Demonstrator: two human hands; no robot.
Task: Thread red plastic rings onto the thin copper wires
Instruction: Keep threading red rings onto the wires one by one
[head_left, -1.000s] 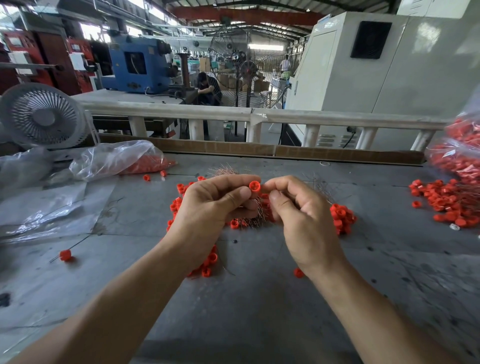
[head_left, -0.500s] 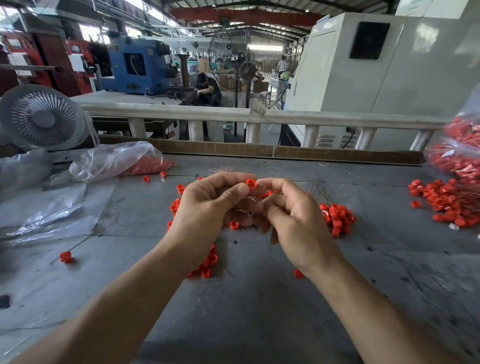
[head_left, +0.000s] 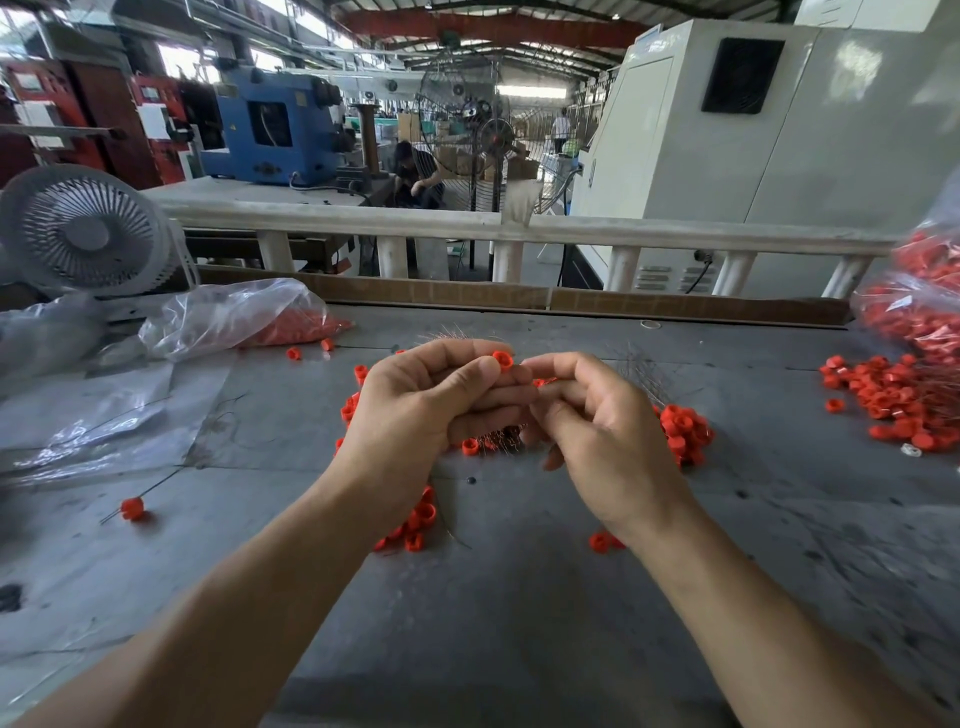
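Note:
My left hand (head_left: 415, 410) pinches a red plastic ring (head_left: 502, 359) between thumb and forefinger, above the grey table. It also holds a bundle of thin copper wires (head_left: 498, 441) whose ends stick out below its fingers. My right hand (head_left: 602, 431) is right beside it, fingers curled, fingertips meeting the left hand's fingers just under the ring. Whether it pinches a wire is hidden. Loose red rings (head_left: 683, 431) lie in small heaps under and around both hands.
A larger pile of red rings (head_left: 893, 400) lies at the right, under a bag of rings (head_left: 914, 312). A plastic bag (head_left: 234, 317) and a small fan (head_left: 83, 234) stand at the left. One ring on a wire (head_left: 132, 508) lies at the left front.
My right hand dropped from the ring's level and opened slightly below it. The left hand kept its pinch on the ring and barely moved.

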